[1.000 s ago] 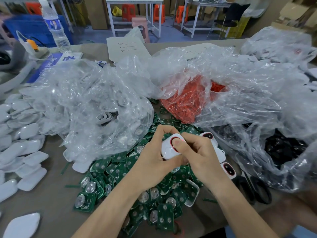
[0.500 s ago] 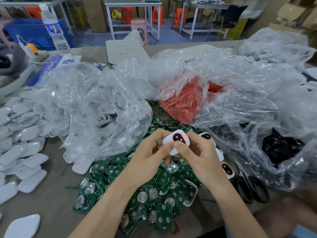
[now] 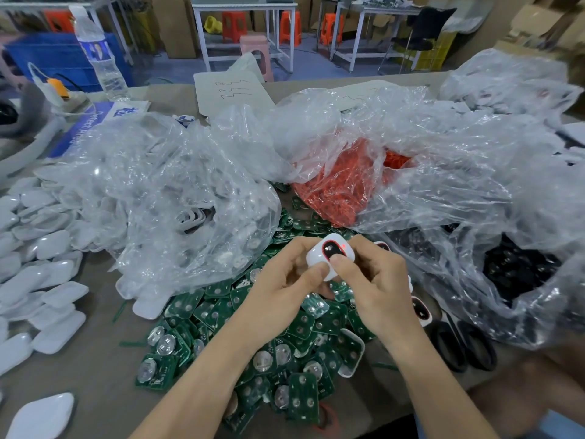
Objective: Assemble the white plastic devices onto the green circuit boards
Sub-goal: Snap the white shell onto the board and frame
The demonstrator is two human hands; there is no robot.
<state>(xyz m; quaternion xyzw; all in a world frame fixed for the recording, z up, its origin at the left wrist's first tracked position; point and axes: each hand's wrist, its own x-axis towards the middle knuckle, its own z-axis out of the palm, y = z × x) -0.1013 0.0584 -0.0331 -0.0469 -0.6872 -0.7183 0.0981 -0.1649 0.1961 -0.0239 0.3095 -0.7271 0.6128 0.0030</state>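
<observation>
L hand point(image 3: 285, 289) & R hand point(image 3: 376, 289) both hold one white device point(image 3: 326, 259). Fingers curl round it & the 2 thumbs press on its near edge, side by side. The device is up in the air, just above the heap of green boards point(image 3: 218, 315), w/ its face tilted to the camera. The face has a black oval w/ a red ring, & a tiny red dot glows next to it. Can't tell if a board is inside.

The green boards lie in a messy heap on the brown table point(image 3: 95, 359), under both arms. An open white shell point(image 3: 349, 353) lies on the heap by the R arm. Just right of the R hand are more devices w/ the same face point(image 3: 421, 310), partly hidden. Black scissors point(image 3: 465, 343) lie near them.

Behind the hands: a clear bag of white parts point(image 3: 177, 210) on the left, a bag of red bits point(image 3: 345, 182) in the middle, a bag of black bits point(image 3: 519, 267) on the right. Lots of white covers point(image 3: 47, 245) lie far left. A water bottle point(image 3: 101, 55) stands at the back left.
</observation>
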